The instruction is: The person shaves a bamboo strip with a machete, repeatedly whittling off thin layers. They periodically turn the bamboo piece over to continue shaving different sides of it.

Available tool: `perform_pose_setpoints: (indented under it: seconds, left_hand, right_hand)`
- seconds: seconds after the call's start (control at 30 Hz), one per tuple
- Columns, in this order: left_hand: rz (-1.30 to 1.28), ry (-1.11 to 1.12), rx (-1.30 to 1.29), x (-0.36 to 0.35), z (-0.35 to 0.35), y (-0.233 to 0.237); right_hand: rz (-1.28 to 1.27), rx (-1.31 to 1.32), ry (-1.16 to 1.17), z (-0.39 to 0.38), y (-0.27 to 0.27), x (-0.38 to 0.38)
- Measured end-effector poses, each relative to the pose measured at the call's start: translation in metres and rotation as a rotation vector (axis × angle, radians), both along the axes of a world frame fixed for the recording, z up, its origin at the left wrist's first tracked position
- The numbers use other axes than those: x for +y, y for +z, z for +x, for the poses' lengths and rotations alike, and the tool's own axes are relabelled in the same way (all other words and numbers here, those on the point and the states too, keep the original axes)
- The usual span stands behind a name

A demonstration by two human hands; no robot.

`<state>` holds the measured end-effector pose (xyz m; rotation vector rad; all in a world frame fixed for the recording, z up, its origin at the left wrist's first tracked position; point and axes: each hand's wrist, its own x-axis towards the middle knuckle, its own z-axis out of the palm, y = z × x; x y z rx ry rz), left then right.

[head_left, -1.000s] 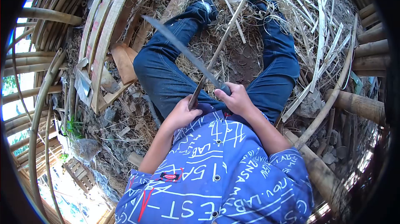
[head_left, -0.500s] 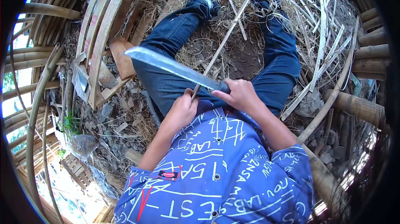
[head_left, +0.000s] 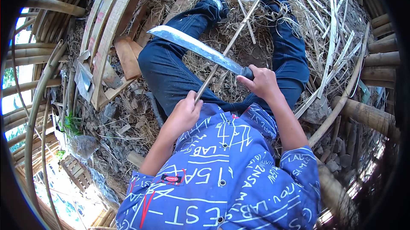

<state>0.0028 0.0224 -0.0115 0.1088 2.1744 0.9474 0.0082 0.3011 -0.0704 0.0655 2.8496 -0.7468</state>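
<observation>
My right hand (head_left: 261,81) is closed around the dark handle of a machete (head_left: 194,47), whose long curved blade reaches to the upper left. The blade lies across a thin bamboo strip (head_left: 237,33), overlapping it a little below its middle in this view. Near my lap, my left hand (head_left: 188,109) grips the strip's lower end. From there the strip slants up and right between my spread legs, its far end reaching past the shoe on the right.
Shavings and split strips (head_left: 337,46) litter the ground around my legs. Long wooden slats (head_left: 109,29) lean at the left beside a short wood block (head_left: 128,61). Bamboo pole walls stand on both sides, with a thick bamboo pole (head_left: 367,112) at the right.
My right hand and the machete have moved up and to the right, farther along the strip from my left hand. The left hand has stayed nearly in place.
</observation>
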Motion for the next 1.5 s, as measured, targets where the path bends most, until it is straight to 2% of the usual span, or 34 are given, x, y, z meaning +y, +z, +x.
perform_pose_setpoints:
  seconds: [0.03, 0.13, 0.23, 0.3, 0.5, 0.63, 0.7, 0.83, 0.9, 1.0, 1.1, 1.23, 1.33, 1.43, 1.5]
  left_hand:
    - [0.003, -0.003, -0.002, -0.001, 0.001, 0.000]
    - [-0.003, 0.011, -0.028, -0.003, 0.005, -0.001]
    - [-0.002, -0.009, 0.007, -0.003, 0.006, -0.004]
    - [0.016, 0.004, -0.003, -0.003, 0.004, -0.005]
    - [-0.027, 0.026, -0.047, -0.001, 0.001, 0.005]
    - [-0.052, -0.034, 0.040, -0.004, 0.005, 0.005]
    - [-0.093, -0.034, 0.009, 0.002, 0.004, 0.011]
    - [-0.043, -0.035, 0.027, 0.003, 0.003, 0.000]
    - [-0.017, -0.007, -0.027, -0.001, 0.005, -0.001]
    - [-0.031, -0.017, 0.041, -0.003, 0.006, -0.001]
    - [-0.065, -0.014, -0.016, -0.005, 0.006, 0.010]
    - [-0.087, -0.030, 0.061, -0.008, 0.007, 0.002]
    - [-0.026, -0.029, 0.017, -0.001, 0.007, -0.003]
    - [-0.021, 0.006, -0.029, 0.003, 0.005, 0.001]
    - [-0.041, 0.023, -0.034, 0.003, 0.004, -0.001]
  right_hand:
    - [0.003, -0.002, -0.003, -0.001, 0.000, 0.004]
    - [-0.069, -0.019, -0.231, -0.012, -0.003, 0.021]
    - [-0.141, -0.033, -0.270, -0.016, -0.006, 0.019]
    - [-0.198, -0.016, -0.272, -0.014, -0.001, 0.013]
    - [-0.123, -0.051, -0.011, 0.004, 0.002, -0.015]
    - [-0.059, 0.010, -0.064, -0.016, -0.010, 0.020]
    - [-0.145, -0.036, -0.241, -0.027, -0.014, 0.035]
    - [-0.125, -0.012, -0.261, -0.028, -0.007, 0.029]
    - [-0.192, -0.016, -0.266, -0.019, -0.004, 0.019]
    - [-0.149, -0.048, -0.090, 0.000, -0.004, -0.004]
    - [-0.113, 0.015, -0.098, -0.003, -0.012, 0.006]
    - [-0.143, -0.032, -0.328, -0.030, -0.022, 0.035]
    - [-0.188, 0.034, -0.344, -0.027, -0.017, 0.029]
    - [-0.228, -0.012, -0.243, -0.006, -0.003, 0.006]
    - [-0.182, -0.067, -0.094, 0.011, 0.002, -0.016]
